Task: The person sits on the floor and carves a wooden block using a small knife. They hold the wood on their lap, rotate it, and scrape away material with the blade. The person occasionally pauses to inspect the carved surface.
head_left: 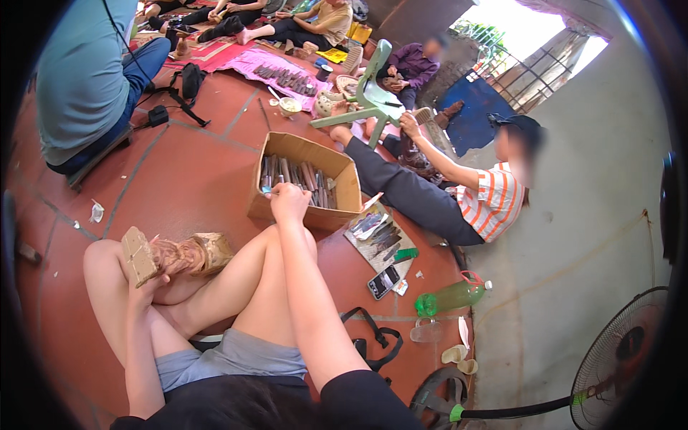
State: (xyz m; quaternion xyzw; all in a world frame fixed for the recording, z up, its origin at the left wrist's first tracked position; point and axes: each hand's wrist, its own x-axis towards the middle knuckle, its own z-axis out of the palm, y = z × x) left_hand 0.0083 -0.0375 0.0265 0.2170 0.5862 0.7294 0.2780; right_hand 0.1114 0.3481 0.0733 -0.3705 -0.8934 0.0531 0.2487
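Within the left hand (152,284): knobbly carved wood (179,256).

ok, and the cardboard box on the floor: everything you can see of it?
Brown, open-topped, rectangular cardboard box, upright on red floor tiles. Inside are many slim, rod-like pieces, grey and brown, exact kind unclear. It stands just beyond the person's bent right leg. The right grip is at its near left edge; whether it touches the cardboard can't be told.

A brown carving (185,256) is held sideways in the left hand (152,285); tools (320,183) are piled in a carton (348,180) by the right hand (289,203).
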